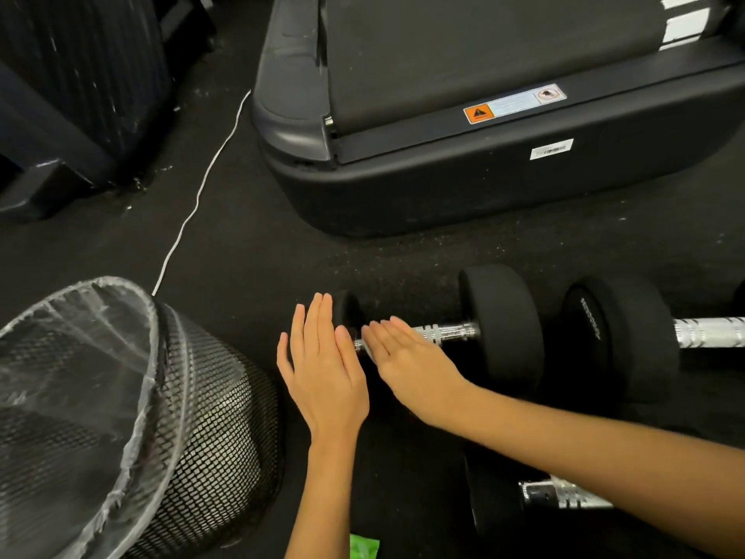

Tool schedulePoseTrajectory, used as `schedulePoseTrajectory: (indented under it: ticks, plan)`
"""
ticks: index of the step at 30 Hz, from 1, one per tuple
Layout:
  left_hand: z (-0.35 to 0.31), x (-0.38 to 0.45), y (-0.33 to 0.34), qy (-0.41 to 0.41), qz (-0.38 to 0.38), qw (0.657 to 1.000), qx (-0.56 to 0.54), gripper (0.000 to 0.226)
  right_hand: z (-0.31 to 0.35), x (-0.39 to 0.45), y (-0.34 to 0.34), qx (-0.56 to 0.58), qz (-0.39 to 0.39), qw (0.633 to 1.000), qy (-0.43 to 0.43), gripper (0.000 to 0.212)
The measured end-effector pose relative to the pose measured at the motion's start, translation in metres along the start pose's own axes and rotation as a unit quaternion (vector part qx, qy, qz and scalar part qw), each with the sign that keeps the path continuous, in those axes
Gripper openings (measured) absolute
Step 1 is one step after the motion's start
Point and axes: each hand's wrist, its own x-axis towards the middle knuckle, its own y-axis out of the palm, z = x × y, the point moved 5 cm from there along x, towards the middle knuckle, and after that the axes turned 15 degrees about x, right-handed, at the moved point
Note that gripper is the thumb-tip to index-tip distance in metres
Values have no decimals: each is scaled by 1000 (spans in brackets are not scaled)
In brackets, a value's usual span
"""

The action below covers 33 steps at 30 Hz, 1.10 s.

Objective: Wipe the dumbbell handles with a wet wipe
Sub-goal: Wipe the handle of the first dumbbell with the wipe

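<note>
Both hands are flat and open, fingers straight and together, holding nothing. The left hand (324,369) hovers palm-down over the left head of the nearest dumbbell (500,328), while the right hand (407,363) reaches in from the right, its forearm crossing another dumbbell (564,494), fingers covering the left part of the chrome handle (449,332). A third dumbbell (621,336) lies just right of the first. All sit on the black floor (250,252). A mesh wastebasket (189,429) stands close on the left; the treadmill base (463,175) bounds the far side, with bare floor between. A green packet (364,547) shows at the bottom edge.
</note>
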Motion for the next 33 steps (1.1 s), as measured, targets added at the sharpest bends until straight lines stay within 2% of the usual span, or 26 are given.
schedulePoseTrajectory:
  ticks: [2, 5, 7, 12, 15, 17, 21, 25, 30, 33]
  plan:
    - [0, -1, -1, -4, -2, 1000, 3, 49, -1, 9, -8, 32, 5, 999, 2, 64]
    - [0, -2, -2, -7, -9, 1000, -6, 49, -3, -12, 4, -7, 35, 999, -2, 58]
    - [0, -3, -2, -8, -11, 1000, -7, 49, -4, -17, 6, -4, 9, 1000, 4, 59]
    - [-2, -4, -3, -28, -26, 999, -11, 47, -5, 16, -8, 80, 8, 996, 28, 61]
    - [-1, -5, -2, -24, -30, 999, -15, 47, 5, -8, 2, 45, 26, 998, -21, 60]
    - [-1, -5, -2, -26, -32, 999, -16, 47, 0, -10, -1, 18, -4, 1000, -18, 57]
    - [-2, -5, -3, -31, -33, 999, -24, 46, -16, 19, -8, 123, 15, 992, 40, 49]
    - [0, -6, -2, -27, -41, 998, -31, 45, -9, 10, 0, 86, 32, 996, 3, 58]
    - [0, -7, -2, -29, -48, 998, -30, 44, -14, 22, -5, 111, 6, 993, 35, 41]
    - [0, -8, -1, -26, -52, 998, -34, 44, -9, 6, 7, 84, 11, 996, 3, 52]
